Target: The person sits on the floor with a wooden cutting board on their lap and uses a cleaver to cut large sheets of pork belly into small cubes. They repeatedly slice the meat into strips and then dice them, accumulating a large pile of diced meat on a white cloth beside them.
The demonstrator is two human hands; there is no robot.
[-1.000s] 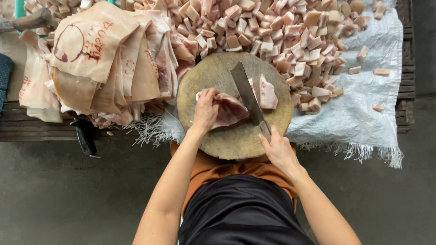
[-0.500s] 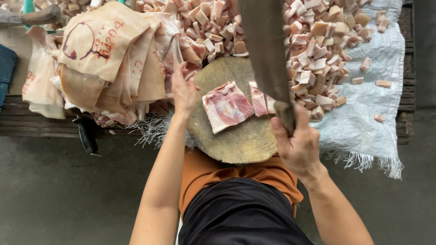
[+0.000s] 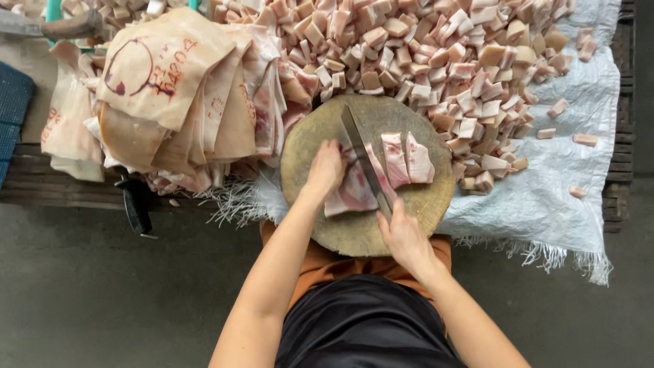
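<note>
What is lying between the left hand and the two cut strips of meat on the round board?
In the head view, the cleaver blade lies there, across the meat slab that the left hand presses down. The cut strips rest just right of the blade.

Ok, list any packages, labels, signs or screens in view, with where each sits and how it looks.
No packages, signs or screens show.
Red ink stamp: on the top pale skin sheet of the stack at left; a round ring with red marking beside it.
Fainter red marks: on a lower sheet at the stack's far left edge; small, smudged.
</note>
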